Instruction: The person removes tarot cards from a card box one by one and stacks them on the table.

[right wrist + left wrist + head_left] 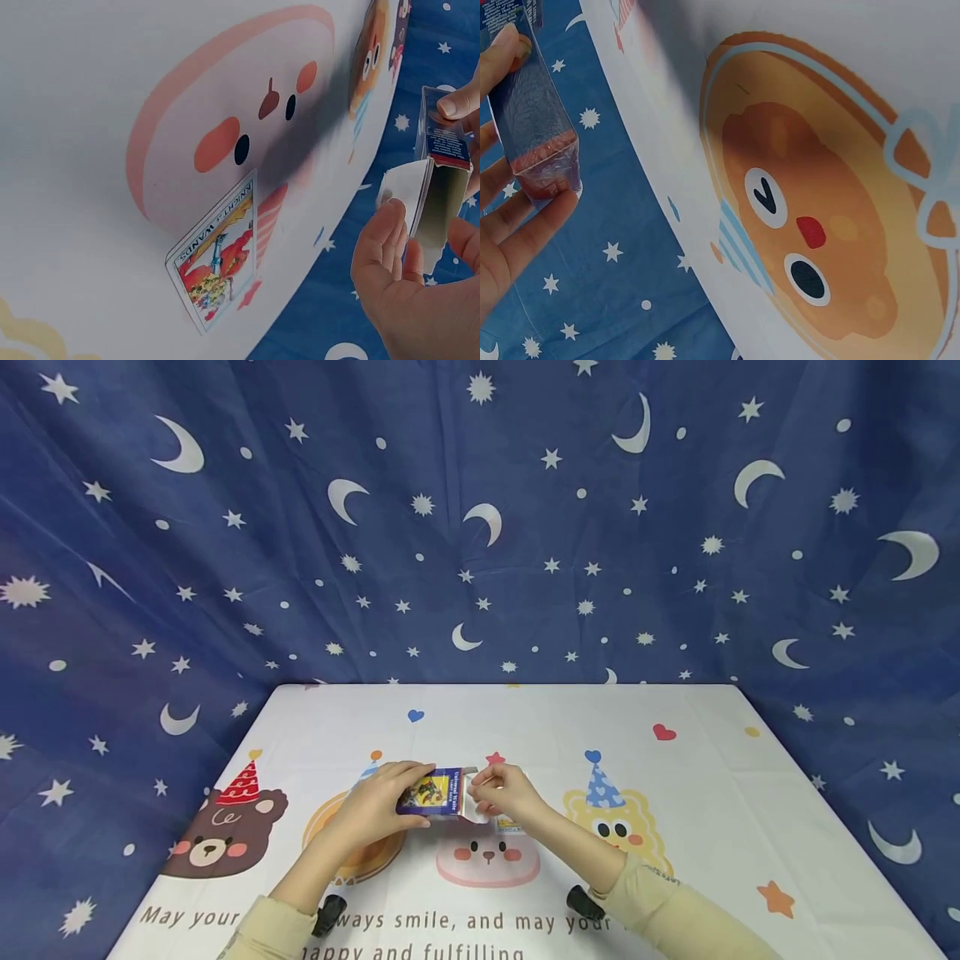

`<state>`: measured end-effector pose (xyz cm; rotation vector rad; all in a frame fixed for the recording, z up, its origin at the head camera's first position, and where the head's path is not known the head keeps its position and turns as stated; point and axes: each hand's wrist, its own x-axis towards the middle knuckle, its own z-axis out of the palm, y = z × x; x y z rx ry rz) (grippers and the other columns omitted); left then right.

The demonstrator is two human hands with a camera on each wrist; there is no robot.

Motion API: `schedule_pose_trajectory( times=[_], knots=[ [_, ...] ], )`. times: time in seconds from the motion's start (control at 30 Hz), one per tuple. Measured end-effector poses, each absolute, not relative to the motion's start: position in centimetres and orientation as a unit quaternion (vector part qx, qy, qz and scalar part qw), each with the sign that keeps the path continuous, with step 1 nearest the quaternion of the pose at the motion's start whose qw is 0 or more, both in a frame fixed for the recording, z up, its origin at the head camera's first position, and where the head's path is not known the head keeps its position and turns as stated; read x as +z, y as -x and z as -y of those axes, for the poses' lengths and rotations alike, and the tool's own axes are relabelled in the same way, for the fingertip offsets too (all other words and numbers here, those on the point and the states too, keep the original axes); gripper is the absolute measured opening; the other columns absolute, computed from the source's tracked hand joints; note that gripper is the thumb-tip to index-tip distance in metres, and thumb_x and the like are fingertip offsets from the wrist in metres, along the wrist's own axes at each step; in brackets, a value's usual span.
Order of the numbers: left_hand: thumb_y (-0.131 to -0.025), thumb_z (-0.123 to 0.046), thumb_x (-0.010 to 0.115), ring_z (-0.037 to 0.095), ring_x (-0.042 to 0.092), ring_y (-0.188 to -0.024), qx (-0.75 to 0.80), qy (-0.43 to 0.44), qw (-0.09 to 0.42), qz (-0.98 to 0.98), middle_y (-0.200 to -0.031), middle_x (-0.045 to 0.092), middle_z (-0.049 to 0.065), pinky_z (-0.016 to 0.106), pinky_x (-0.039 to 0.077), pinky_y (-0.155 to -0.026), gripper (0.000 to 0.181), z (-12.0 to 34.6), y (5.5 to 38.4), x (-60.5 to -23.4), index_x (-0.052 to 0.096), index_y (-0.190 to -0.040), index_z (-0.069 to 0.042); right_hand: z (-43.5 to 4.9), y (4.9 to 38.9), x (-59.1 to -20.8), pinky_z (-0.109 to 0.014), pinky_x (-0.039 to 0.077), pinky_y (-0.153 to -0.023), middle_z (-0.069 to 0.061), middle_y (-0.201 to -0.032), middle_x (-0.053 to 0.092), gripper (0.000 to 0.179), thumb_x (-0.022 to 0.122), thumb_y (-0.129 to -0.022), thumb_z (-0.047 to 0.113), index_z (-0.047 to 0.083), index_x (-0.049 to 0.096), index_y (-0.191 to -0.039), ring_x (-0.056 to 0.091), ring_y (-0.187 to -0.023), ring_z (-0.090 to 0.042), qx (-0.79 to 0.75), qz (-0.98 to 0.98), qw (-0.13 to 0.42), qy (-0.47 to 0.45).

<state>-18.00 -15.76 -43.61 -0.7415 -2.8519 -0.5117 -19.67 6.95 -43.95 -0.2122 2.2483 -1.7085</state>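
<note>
Box and card at a tabletop (697, 827). The small blue box (450, 792) is held up above the cloth (82, 135), its mouth turned toward the person's right. The left grip (381, 800) grasps it, thumb on one side and fingers opposite. The right grip (507, 792) is at the mouth, fingers bent beside the white flap (403, 189); whether they pinch it cannot be told.

Handling (inferred): the box, a hollow rectangular prism of thin printed board, should be light, stiff along its edges, and easily dented across its broad faces. Clear film (568, 161), glossy and crinkled at the closed end, likely makes it slippery. Hold is best taken on opposite long edges near the closed end, with modest pressure, leaving the mouth free. The flap, flexible and prone to creasing or tearing at its fold, is best taken by its free edge.

Materials: the card (219, 259), titled "Knight of Wands", lies flat on the cloth, face up, a thin rectangle with rounded corners and a pale border; it should be light, springy and smooth, best lifted by its edges. The cloth is smooth, white and cartoon-printed.
</note>
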Motion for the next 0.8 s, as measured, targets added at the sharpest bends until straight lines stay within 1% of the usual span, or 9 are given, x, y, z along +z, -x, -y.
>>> schedule_pose_trajectory(
  times=[0.07, 0.2, 0.33, 0.43, 0.6, 0.8],
  knots=[
    [-0.066, -0.038, 0.084, 0.028, 0.056, -0.117, -0.169, 0.248, 0.075, 0.951, -0.127, 0.059, 0.006, 0.047, 0.049, -0.095, 0.077, 15.7, 18.0, -43.5, 0.054, -0.134, -0.017, -6.9, 19.7, -44.0, -0.025, 0.056, -0.057, -0.008, -0.077, 0.062, 0.020, 0.065, -0.087, 0.010, -0.007, 0.059, -0.096, 0.058, -0.057, -0.007, -0.597, -0.785, 0.151, 0.068],
    [-0.067, -0.037, 0.084, 0.028, 0.055, -0.117, -0.171, 0.251, 0.073, 0.950, -0.128, 0.059, 0.007, 0.048, 0.049, -0.094, 0.077, 15.5, 18.1, -43.4, 0.053, -0.134, -0.015, -6.7, 19.8, -44.5, -0.025, 0.055, -0.055, -0.006, -0.073, 0.060, 0.019, 0.067, -0.085, 0.009, -0.007, 0.060, -0.091, 0.056, -0.055, -0.008, -0.591, -0.794, 0.126, 0.063],
    [-0.067, -0.038, 0.083, 0.028, 0.055, -0.117, -0.169, 0.251, 0.076, 0.950, -0.128, 0.058, 0.007, 0.047, 0.049, -0.094, 0.077, 15.3, 18.2, -43.3, 0.053, -0.134, -0.016, -6.6, 20.0, -45.1, -0.032, 0.057, -0.057, -0.010, -0.071, 0.060, 0.019, 0.067, -0.085, 0.007, -0.010, 0.059, -0.089, 0.055, -0.055, -0.009, -0.584, -0.802, 0.108, 0.069],
    [-0.067, -0.038, 0.083, 0.028, 0.055, -0.117, -0.167, 0.250, 0.081, 0.950, -0.128, 0.059, 0.007, 0.047, 0.049, -0.094, 0.077, 15.2, 18.2, -43.3, 0.053, -0.134, -0.016, -6.6, 20.0, -45.3, -0.034, 0.058, -0.059, -0.010, -0.070, 0.060, 0.019, 0.066, -0.085, 0.007, -0.010, 0.059, -0.089, 0.055, -0.055, -0.009, -0.584, -0.802, 0.105, 0.071],
    [-0.067, -0.039, 0.083, 0.029, 0.055, -0.118, -0.175, 0.246, 0.082, 0.950, -0.129, 0.058, 0.007, 0.048, 0.048, -0.094, 0.076, 15.0, 18.0, -43.3, 0.054, -0.133, -0.015, -6.6, 19.9, -45.0, -0.030, 0.058, -0.058, -0.004, -0.069, 0.057, 0.019, 0.068, -0.083, 0.009, -0.007, 0.059, -0.089, 0.057, -0.055, -0.008, -0.588, -0.798, 0.108, 0.070],
    [-0.067, -0.039, 0.083, 0.029, 0.053, -0.120, -0.185, 0.241, 0.074, 0.950, -0.130, 0.058, 0.007, 0.047, 0.047, -0.097, 0.076, 14.8, 17.8, -43.3, 0.053, -0.134, -0.016, -6.3, 19.8, -44.8, -0.032, 0.058, -0.058, -0.002, -0.067, 0.054, 0.015, 0.067, -0.081, 0.004, -0.005, 0.056, -0.086, 0.055, -0.054, -0.007, -0.596, -0.793, 0.110, 0.065]
  ],
)
